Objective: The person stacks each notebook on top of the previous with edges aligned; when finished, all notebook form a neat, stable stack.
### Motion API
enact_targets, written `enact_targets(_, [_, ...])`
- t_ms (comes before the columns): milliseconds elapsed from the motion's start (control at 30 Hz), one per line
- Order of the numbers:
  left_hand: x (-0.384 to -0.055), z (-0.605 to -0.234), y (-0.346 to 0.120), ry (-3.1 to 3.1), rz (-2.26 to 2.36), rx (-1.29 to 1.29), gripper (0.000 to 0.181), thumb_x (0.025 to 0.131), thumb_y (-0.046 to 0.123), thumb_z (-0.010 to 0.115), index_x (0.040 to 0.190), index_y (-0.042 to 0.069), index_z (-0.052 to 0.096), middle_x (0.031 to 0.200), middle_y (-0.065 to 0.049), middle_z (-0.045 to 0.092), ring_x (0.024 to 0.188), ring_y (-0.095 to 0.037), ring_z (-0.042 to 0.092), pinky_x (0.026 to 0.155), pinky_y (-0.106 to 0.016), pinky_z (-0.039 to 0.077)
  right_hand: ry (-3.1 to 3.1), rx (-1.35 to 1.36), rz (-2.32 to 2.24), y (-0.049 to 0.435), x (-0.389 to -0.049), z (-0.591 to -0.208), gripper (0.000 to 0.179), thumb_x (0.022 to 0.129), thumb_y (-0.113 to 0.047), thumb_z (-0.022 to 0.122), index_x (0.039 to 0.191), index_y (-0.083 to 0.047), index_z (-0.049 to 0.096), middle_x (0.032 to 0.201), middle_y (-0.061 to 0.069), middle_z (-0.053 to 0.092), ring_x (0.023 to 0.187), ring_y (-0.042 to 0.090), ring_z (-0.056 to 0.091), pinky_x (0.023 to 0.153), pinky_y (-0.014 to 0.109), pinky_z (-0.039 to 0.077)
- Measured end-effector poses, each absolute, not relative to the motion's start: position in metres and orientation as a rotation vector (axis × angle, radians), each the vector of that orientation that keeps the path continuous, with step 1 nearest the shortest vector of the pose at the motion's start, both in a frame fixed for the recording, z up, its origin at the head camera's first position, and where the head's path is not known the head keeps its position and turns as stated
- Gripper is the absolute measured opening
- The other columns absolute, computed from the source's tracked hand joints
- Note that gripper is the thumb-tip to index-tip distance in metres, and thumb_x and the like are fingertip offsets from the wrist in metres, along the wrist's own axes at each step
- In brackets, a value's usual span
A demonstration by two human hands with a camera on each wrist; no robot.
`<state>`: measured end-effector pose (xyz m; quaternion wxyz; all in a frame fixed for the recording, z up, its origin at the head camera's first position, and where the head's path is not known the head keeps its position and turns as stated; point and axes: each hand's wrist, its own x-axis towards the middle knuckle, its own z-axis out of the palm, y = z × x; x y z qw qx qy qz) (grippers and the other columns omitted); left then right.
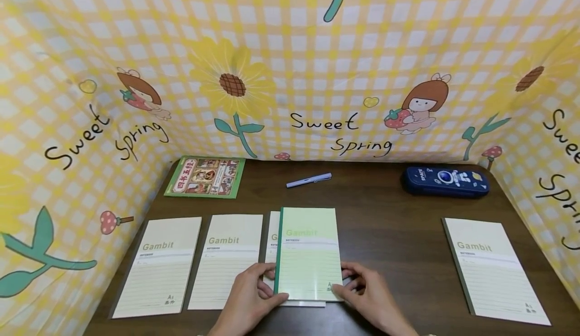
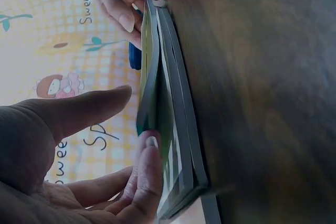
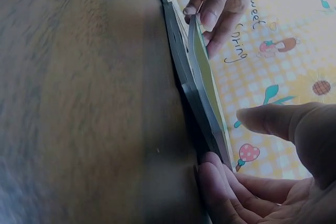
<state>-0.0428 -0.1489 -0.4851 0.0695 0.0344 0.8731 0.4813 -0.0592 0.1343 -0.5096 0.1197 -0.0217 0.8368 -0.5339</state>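
Observation:
A light green notebook [image 1: 310, 263] with a dark green spine lies between both hands in the head view, over a pale notebook [image 1: 274, 235] whose left strip and bottom edge show. My left hand [image 1: 251, 295] holds the green notebook's lower left corner, thumb near the front edge and fingers at the spine. My right hand [image 1: 369, 293] holds the lower right corner, its thumb over the cover. In the left wrist view, the green notebook's edge [image 2: 149, 77] rises apart from the notebooks [image 2: 181, 114] beneath. Some fingertips are hidden under it.
Two pale notebooks, one far left [image 1: 156, 270] and one beside it [image 1: 228, 265], lie in a row; another pale notebook [image 1: 496, 270] is at right. Behind are a comic-style book [image 1: 206, 177], a blue pen [image 1: 309, 180] and a navy pencil case [image 1: 446, 181]. Checked cloth [image 1: 308, 64] walls the table.

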Motion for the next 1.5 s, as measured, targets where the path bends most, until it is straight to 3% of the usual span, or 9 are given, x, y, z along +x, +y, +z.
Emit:
enact_targets(500, [-0.036,-0.48,-0.161,2.759,1.28,0.038,0.067,0.067,0.025,0.099,0.121,0.002,0.069,0.1,-0.001,0.066,0.07,-0.001,0.058,0.065,-0.019,0.05,2.589,-0.302,-1.264,0.118,-0.058,-0.508,0.067,0.08,-0.046,0.089,0.131,-0.008,0.068,0.099,-0.005,0.063,0.075,-0.001,0.055,0.062,0.019,0.048])
enact_targets(800, [-0.037,-0.48,-0.169,2.765,1.181,0.035,0.076,0.06,0.023,0.103,0.122,-0.001,0.067,0.099,-0.001,0.063,0.071,0.0,0.053,0.065,-0.019,0.048,2.659,-0.375,-1.151,0.11,-0.055,-0.508,0.082,0.074,-0.059,0.089,0.134,-0.007,0.067,0.096,-0.01,0.061,0.073,-0.003,0.051,0.066,0.018,0.043])
enact_targets(1100, [-0.042,-0.485,-0.17,2.742,1.13,0.08,0.082,0.058,0.009,0.102,0.128,-0.007,0.063,0.093,0.0,0.056,0.071,-0.003,0.047,0.063,-0.02,0.044,2.682,-0.462,-1.135,0.108,-0.054,-0.507,0.078,0.071,-0.037,0.097,0.133,-0.002,0.066,0.095,-0.009,0.062,0.072,-0.006,0.052,0.064,0.019,0.046])
enact_targets(1500, [-0.043,-0.484,-0.168,2.75,1.044,0.109,0.076,0.06,0.007,0.1,0.126,-0.006,0.064,0.089,-0.001,0.054,0.072,-0.008,0.045,0.062,-0.02,0.039,2.7,-0.432,-1.085,0.102,-0.054,-0.508,0.072,0.069,-0.03,0.098,0.128,-0.003,0.068,0.092,-0.01,0.061,0.07,-0.006,0.05,0.062,0.019,0.044])
